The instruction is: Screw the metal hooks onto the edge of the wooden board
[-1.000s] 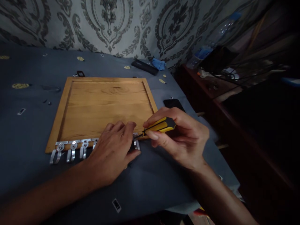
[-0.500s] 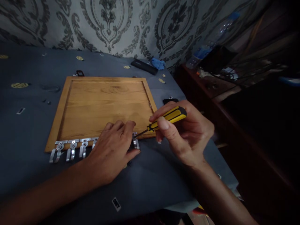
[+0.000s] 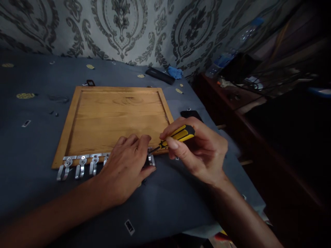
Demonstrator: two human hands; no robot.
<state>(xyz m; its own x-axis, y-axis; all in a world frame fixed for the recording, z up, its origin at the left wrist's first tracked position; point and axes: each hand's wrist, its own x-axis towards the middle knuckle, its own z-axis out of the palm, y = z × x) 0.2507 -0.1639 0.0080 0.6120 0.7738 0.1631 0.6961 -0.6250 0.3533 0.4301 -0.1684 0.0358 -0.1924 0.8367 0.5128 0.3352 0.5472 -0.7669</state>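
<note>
A square wooden board (image 3: 113,117) lies flat on a blue-grey cloth. Several shiny metal hooks (image 3: 80,166) line its near edge. My left hand (image 3: 126,168) rests palm down over the near right part of that edge, fingers curled around the rightmost hook (image 3: 151,159). My right hand (image 3: 199,150) grips a yellow-and-black screwdriver (image 3: 178,135). The screwdriver's thin tip points left and down at the top of that hook, just beside my left fingertips.
A dark phone (image 3: 191,113) lies on the cloth right of the board. A black remote-like bar (image 3: 159,75) and a blue cloth (image 3: 175,72) sit by the patterned wall. A dark wooden shelf (image 3: 232,96) with clutter and a plastic bottle (image 3: 232,41) stands at the right.
My right hand raised the screwdriver handle up and to the right half a second ago, then lowered it back, tip still at the rightmost hook. My left hand stayed in place.
</note>
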